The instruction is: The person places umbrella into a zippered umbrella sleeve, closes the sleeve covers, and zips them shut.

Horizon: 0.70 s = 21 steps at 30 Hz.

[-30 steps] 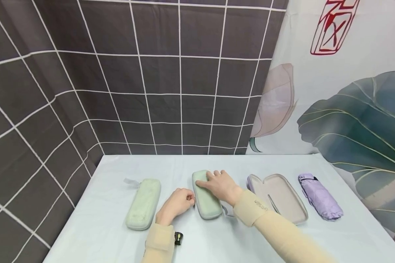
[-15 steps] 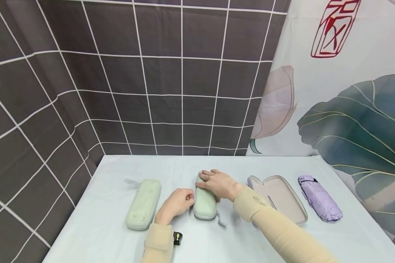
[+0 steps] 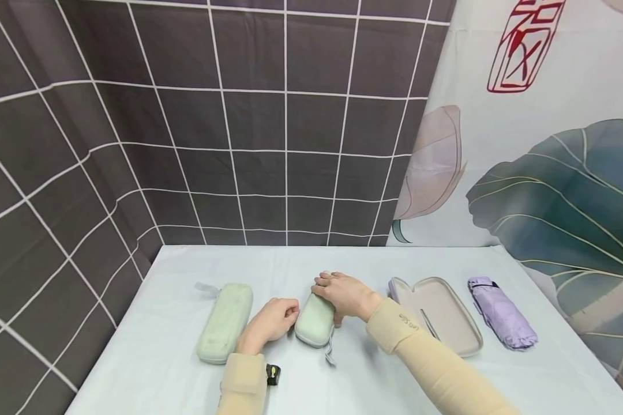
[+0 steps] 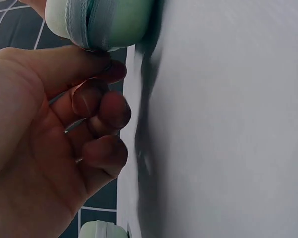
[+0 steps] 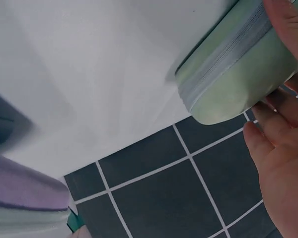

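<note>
My right hand (image 3: 345, 294) grips a light green zippered pencil case (image 3: 315, 321) in the middle of the table, fingers over its far part and thumb down its right side. A grey strap (image 3: 330, 349) hangs from the near end. My left hand (image 3: 274, 321) is at the case's left side. In the left wrist view, the left thumb and forefinger pinch together right at the grey zipper (image 4: 78, 22); the pull itself is hidden. The other left fingers (image 4: 107, 148) are curled. The right wrist view shows the case's zippered side (image 5: 228, 54) with the right fingers against it.
A second light green case (image 3: 225, 323) lies closed to the left of my left hand. To the right, a purple case (image 3: 449, 305) lies open with a thin pen-like object (image 3: 429, 324) on it. A folded purple umbrella (image 3: 502, 314) lies farther right.
The green case has turned, its near end and strap swinging left. My right hand has shifted over its far end, thumb now on the right side. The left hand has moved slightly left.
</note>
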Tool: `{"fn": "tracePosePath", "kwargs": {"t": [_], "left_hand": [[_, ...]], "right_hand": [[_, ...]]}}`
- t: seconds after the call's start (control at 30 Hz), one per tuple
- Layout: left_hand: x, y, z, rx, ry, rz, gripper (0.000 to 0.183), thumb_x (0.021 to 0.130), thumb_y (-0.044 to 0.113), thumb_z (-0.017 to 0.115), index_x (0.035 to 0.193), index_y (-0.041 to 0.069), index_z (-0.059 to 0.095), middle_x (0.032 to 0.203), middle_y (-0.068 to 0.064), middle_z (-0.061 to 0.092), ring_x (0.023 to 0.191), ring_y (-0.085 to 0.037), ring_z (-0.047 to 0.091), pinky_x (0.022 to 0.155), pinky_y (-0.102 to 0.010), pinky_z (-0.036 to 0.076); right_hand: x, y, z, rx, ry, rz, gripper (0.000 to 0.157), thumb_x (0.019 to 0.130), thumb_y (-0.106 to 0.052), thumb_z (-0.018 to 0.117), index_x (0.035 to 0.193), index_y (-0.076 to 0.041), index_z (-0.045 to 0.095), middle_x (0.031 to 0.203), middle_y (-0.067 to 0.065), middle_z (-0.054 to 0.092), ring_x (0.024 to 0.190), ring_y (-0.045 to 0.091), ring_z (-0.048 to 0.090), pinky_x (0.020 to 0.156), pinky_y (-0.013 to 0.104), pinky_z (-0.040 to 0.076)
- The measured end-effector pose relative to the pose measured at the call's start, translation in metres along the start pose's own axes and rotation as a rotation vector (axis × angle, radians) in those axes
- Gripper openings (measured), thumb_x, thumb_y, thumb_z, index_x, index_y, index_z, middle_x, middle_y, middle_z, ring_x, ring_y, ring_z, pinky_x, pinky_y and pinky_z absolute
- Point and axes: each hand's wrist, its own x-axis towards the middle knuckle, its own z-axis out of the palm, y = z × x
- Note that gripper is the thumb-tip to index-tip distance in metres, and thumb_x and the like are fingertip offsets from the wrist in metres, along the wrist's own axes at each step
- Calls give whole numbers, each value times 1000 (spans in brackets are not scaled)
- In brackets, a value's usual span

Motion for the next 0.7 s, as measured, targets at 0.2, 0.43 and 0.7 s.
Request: {"fn": "tracePosePath", "kwargs": {"t": [0.2, 0.43, 0.7], "left_hand": [[-2, -2, -5, 2, 24, -13, 29, 92, 4, 58, 67, 17, 50, 54, 10, 35, 50, -6, 37, 50, -24, 33], [-7, -3, -11, 15, 42, -12, 23, 93, 3, 58, 73, 15, 55, 57, 9, 34, 52, -6, 37, 52, -25, 34], [-9, -4, -13, 15, 40, -47, 22, 94, 5, 58, 75, 16, 55, 58, 9, 34, 53, -6, 38, 52, -25, 35]], "right_hand": [[-2, 1, 6, 175, 60, 46, 86, 52, -22, 95, 129, -8, 60, 136, 15, 56, 129, 32, 49, 105, 43, 38], [-4, -2, 15, 253, 130, 93, 84, 53, -26, 95, 127, -5, 61, 132, 18, 57, 125, 38, 50, 104, 48, 38], [-9, -11, 18, 335, 181, 179, 85, 54, -25, 95, 128, -2, 60, 133, 21, 56, 126, 41, 49, 105, 49, 37]]}}
